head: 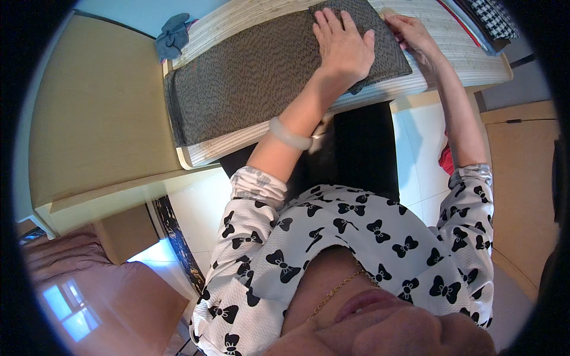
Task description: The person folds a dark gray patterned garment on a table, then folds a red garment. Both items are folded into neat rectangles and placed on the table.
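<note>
A dark, finely patterned cloth (240, 75) lies flat along the padded, striped surface (467, 58), with a second layer of the same cloth over its right end. My left hand (343, 49) rests palm down on that upper layer, fingers spread. Just beyond the cloth's right edge, my right hand (412, 38) has its fingers bent and thumb near the fingertips, close to the striped surface. Whether something thin lies between those fingertips cannot be told. A pale bangle (289, 135) sits on my left forearm.
A crumpled grey-blue cloth (173, 38) lies at the surface's far left corner, beside a tall wooden panel (98, 107). Folded fabrics, one in black-and-white check (492, 18), are stacked at the far right. A red item (446, 159) shows below, near my right forearm.
</note>
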A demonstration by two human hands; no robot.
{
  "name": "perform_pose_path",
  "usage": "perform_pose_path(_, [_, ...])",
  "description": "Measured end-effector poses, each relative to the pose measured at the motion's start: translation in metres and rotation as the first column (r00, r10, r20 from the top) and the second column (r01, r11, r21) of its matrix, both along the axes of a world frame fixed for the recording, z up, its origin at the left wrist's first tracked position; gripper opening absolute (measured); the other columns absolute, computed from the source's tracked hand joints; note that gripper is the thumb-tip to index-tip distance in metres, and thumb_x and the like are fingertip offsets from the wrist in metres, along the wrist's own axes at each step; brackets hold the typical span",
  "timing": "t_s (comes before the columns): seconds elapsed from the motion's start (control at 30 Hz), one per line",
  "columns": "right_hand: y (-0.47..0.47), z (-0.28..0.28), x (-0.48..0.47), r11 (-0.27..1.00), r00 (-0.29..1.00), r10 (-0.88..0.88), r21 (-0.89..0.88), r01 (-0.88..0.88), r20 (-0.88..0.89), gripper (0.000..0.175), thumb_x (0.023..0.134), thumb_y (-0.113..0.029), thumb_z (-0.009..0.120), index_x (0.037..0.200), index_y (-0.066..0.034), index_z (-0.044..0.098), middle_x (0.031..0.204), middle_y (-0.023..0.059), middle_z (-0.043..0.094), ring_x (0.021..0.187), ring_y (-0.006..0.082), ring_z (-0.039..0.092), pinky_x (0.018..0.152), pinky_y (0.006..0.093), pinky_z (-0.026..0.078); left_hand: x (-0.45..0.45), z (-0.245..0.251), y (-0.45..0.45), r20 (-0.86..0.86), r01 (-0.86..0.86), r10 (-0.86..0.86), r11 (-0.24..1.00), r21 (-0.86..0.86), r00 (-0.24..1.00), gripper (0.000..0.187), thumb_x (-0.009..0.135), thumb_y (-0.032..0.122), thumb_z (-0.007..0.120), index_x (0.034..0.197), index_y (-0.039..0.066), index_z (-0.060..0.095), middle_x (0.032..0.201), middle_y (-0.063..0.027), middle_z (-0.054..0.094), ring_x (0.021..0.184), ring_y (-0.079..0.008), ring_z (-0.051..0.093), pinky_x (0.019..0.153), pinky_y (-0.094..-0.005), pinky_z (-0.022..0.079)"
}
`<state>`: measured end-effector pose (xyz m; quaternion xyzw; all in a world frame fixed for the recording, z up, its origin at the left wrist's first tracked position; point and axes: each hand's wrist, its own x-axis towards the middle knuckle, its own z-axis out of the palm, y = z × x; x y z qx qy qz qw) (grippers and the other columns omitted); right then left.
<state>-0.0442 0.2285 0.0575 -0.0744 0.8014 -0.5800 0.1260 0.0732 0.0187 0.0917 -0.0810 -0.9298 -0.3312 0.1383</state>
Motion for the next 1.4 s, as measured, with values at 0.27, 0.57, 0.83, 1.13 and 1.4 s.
perform_pose_path(0.27, [-0.003, 0.021, 0.004, 0.997, 0.993, 0.061, -0.047, -0.056, 0.097, 0.027, 0.102, -0.034, 0.062, 0.108, -0.0094, 0.071, 0.082, -0.0056, 0.061, 0.065, 0.0021, 0.053, 0.054, 0.0166, 0.045, -0.010, -0.023, 0.002, 0.045, -0.037, 0.035, 0.999, 0.040, 0.998, 0.086, 0.105, 0.053, 0.038, 0.157, -0.011, 0.014, 0.159, -0.0437, -0.001, 0.150, -0.0549, -0.012, 0.123, -0.0585, -0.006])
perform_pose_path(0.57, [-0.031, 0.034, 0.025, 0.747, 0.893, 0.383, -0.648, -0.149, 0.236, 0.029, 0.105, -0.010, 0.048, 0.130, 0.0003, 0.060, 0.114, 0.0085, 0.071, 0.097, 0.0145, 0.072, 0.085, 0.0248, 0.061, -0.008, -0.019, -0.015, -0.018, 0.018, -0.014, 0.967, 0.255, 1.000, 0.075, 0.108, 0.047, 0.030, 0.156, -0.009, 0.021, 0.161, -0.0391, 0.008, 0.153, -0.0494, -0.001, 0.125, -0.0545, 0.002])
perform_pose_path(0.83, [-0.096, 0.031, 0.066, 0.469, 0.920, 0.377, -0.878, -0.091, 0.106, 0.037, 0.109, -0.026, 0.045, 0.137, -0.0033, 0.056, 0.123, 0.0122, 0.067, 0.107, 0.0205, 0.068, 0.094, 0.0351, 0.058, -0.019, -0.043, -0.029, -0.067, 0.104, -0.090, 0.508, 0.855, 0.994, 0.079, 0.107, 0.058, 0.021, 0.154, -0.003, 0.033, 0.158, -0.0217, 0.029, 0.147, -0.0314, 0.025, 0.122, -0.0389, 0.020])
perform_pose_path(1.13, [-0.202, 0.031, 0.067, 0.859, 0.556, 0.489, 0.481, -0.173, -0.672, 0.050, 0.108, -0.033, 0.035, 0.147, -0.0030, 0.042, 0.161, 0.0232, 0.030, 0.148, 0.0449, 0.028, 0.122, 0.0440, 0.027, -0.012, -0.056, -0.061, -0.349, 0.254, -0.182, -0.401, 0.880, 0.919, 0.067, 0.103, 0.064, 0.038, 0.143, 0.011, 0.050, 0.130, -0.0100, 0.059, 0.118, -0.0229, 0.058, 0.104, -0.0379, 0.046])
perform_pose_path(1.4, [-0.197, 0.076, 0.065, 0.640, 0.698, 0.622, 0.743, -0.195, -0.353, 0.049, 0.106, -0.040, 0.032, 0.146, -0.0160, 0.046, 0.163, 0.0220, 0.028, 0.148, 0.0473, 0.024, 0.118, 0.0578, 0.027, 0.007, -0.037, -0.048, -0.360, 0.269, -0.161, -0.412, 0.871, 0.919, 0.063, 0.104, 0.058, 0.040, 0.146, 0.012, 0.046, 0.138, -0.0097, 0.054, 0.125, -0.0235, 0.052, 0.108, -0.0386, 0.042])
